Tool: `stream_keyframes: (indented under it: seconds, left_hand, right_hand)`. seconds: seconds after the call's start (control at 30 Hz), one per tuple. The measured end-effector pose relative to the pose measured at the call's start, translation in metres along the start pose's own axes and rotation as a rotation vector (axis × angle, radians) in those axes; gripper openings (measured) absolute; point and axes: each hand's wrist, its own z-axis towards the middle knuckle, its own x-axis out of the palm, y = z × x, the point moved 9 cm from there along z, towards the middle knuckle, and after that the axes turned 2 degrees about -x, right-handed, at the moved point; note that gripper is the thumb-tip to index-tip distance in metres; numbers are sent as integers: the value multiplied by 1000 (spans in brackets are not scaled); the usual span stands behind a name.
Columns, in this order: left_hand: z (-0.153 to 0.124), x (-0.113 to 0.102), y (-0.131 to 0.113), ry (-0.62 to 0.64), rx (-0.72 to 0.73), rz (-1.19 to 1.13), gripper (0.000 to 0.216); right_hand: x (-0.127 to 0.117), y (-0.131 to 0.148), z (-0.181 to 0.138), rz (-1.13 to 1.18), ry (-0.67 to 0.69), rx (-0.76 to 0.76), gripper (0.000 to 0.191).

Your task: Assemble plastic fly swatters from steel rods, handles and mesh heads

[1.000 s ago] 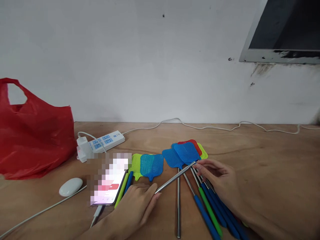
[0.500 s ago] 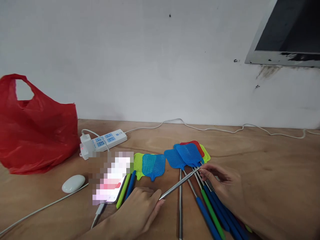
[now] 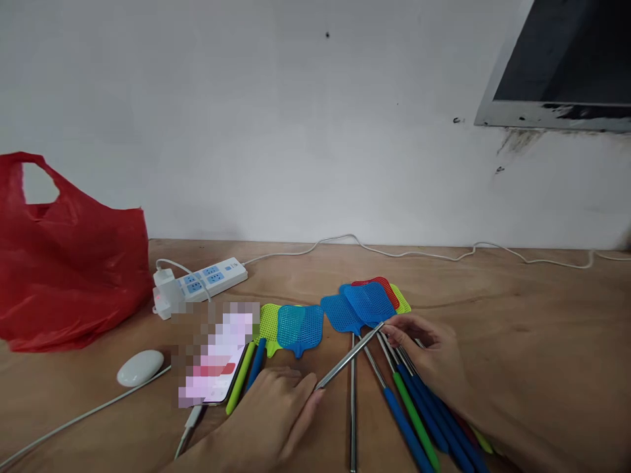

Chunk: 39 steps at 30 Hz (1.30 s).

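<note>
A silver metal rod (image 3: pixel 349 357) slants between my two hands above the table. Its near end is gripped by the closed fingers of my left hand (image 3: pixel 273 407); my right hand (image 3: pixel 426 351) pinches the far end. Close to the right hand lies a pile of fly swatters with blue (image 3: pixel 371 304), red (image 3: pixel 390 289) and yellow-green heads, metal shafts and blue or green handles (image 3: pixel 414 410). Left of them, a loose blue swatter head (image 3: pixel 303 328) overlaps a yellow-green one (image 3: pixel 269 325). Another bare metal rod (image 3: pixel 353 407) lies below the pile's leftmost blue head.
A yellow-green handle (image 3: pixel 240 379) and a blue handle (image 3: pixel 257 362) lie beside a lit phone (image 3: pixel 221 364) on a charging cable. Further left are a white oval object (image 3: pixel 140 368), a power strip (image 3: pixel 221 276) and a red plastic bag (image 3: pixel 73 263). A white cord runs along the wall.
My right hand has come slightly toward the left one, and the rod between them looks a little steeper and shorter. The whole view has shifted slightly.
</note>
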Motion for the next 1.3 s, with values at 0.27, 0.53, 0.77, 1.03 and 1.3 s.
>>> stream_keyframes:
  seconds: [0.27, 0.53, 0.77, 1.03, 1.3]
  left_hand:
    - [1, -7, 16, -67, -28, -4, 36]
    - [-1, -21, 4, -164, 16, -73, 27]
    - [-7, -19, 55, -397, -248, 299, 44]
    - [-5, -22, 66, -368, -280, 346, 41]
    - [5, -9, 21, -58, 52, -24, 44]
  right_hand:
    - [-1, -15, 4, -72, 4, 53, 21]
    - [8, -10, 0, -122, 72, 9, 19]
    - [14, -7, -4, -130, 125, -17, 16]
    - [14, 0, -6, -174, 140, -103, 12]
    - [20, 2, -6, -290, 194, -188, 15]
